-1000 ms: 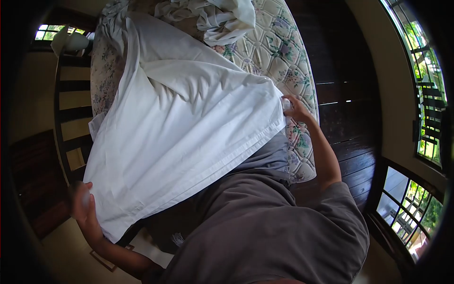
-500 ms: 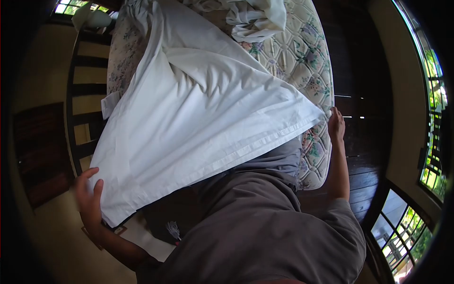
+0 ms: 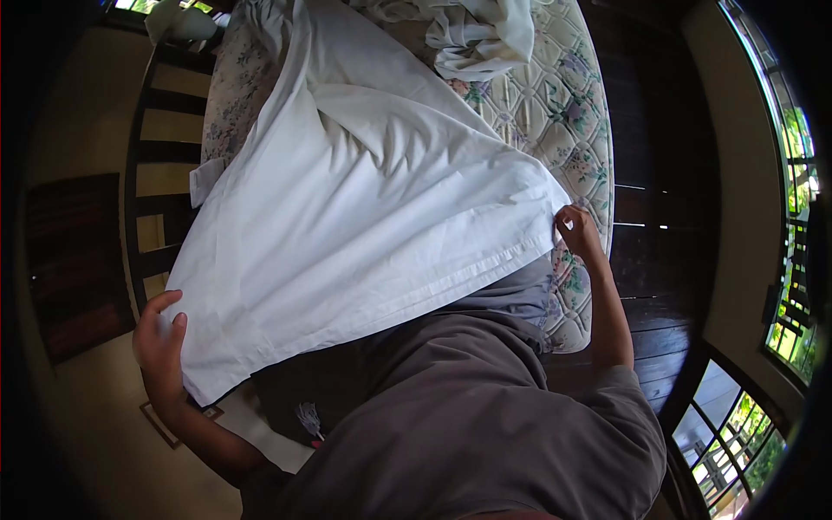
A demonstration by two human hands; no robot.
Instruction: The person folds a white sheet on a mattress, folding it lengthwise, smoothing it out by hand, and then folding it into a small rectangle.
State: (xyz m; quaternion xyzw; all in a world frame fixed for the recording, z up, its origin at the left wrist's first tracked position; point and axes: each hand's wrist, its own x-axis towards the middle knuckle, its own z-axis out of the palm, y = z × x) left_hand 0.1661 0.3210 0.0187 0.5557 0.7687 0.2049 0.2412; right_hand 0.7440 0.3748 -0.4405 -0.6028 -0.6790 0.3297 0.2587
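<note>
The sheet (image 3: 373, 234), long hem (image 3: 425, 299) slanting up rightward, is white, creased; right hand (image 3: 582, 232) pinches it, left hand (image 3: 158, 355) grip unclear.

1. White sheet (image 3: 373, 208): matt cloth, smooth where taut, creased elsewhere.
2. Mattress (image 3: 572, 113): quilted floral fabric, matt, padded and uneven.
3. Bunched cloth (image 3: 485, 43) near the mattress's far edge: matt, deeply wrinkled.
4. Floor (image 3: 656, 334): dark wooden boards, glossy.
5. Shirt (image 3: 468, 433): matt cloth, softly folded.
6. Slatted frame (image 3: 169, 152) beside the mattress's left edge: dark, wood-like.
</note>
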